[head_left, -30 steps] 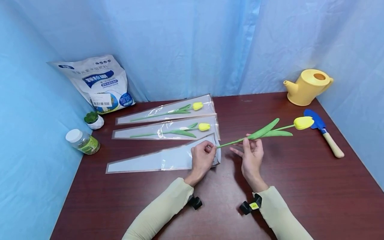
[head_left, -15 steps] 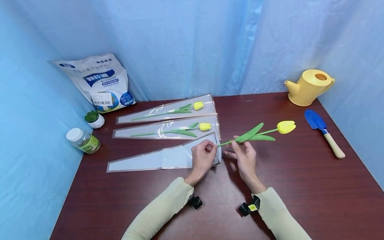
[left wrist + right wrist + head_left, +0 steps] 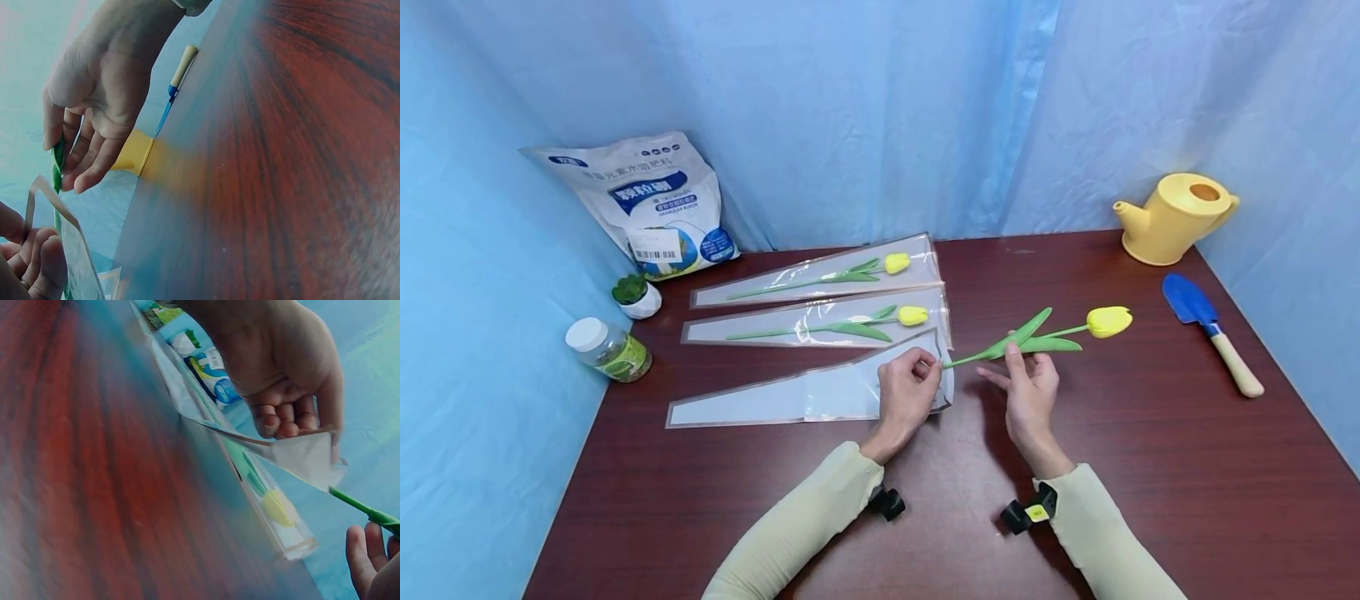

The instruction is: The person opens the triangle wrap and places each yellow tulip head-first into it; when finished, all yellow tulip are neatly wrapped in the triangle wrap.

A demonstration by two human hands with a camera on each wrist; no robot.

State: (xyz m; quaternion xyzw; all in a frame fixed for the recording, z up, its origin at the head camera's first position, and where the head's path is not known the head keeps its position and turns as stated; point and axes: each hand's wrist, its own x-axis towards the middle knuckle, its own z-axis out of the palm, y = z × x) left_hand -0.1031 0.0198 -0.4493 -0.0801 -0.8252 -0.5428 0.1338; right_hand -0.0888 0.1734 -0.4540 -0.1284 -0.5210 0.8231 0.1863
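Note:
A clear tapered flower sleeve (image 3: 767,403) lies nearest me, its wide mouth facing right. My left hand (image 3: 907,400) pinches the upper layer of that mouth, lifting its edge in the right wrist view. A yellow artificial tulip (image 3: 1108,322) with green leaves points right, its lower stem running in at the mouth and partly hidden by my left hand. My right hand (image 3: 1032,404) pinches the tulip where the leaves meet the stem, thumb on the near side. Behind the sleeve lie two more sleeves (image 3: 700,335), (image 3: 707,297), each with a yellow tulip inside.
A fertilizer bag (image 3: 647,200), a small potted succulent (image 3: 638,297) and a white-capped jar (image 3: 608,350) stand at the left. At the right are a yellow watering can (image 3: 1172,218) and a blue trowel (image 3: 1213,333) with a wooden handle. Blue curtains enclose the table (image 3: 1150,467).
The tulip has moved left, further into the sleeve. My right hand went left with it, then shifted back right along the stem to the leaves. My left hand stays at the mouth.

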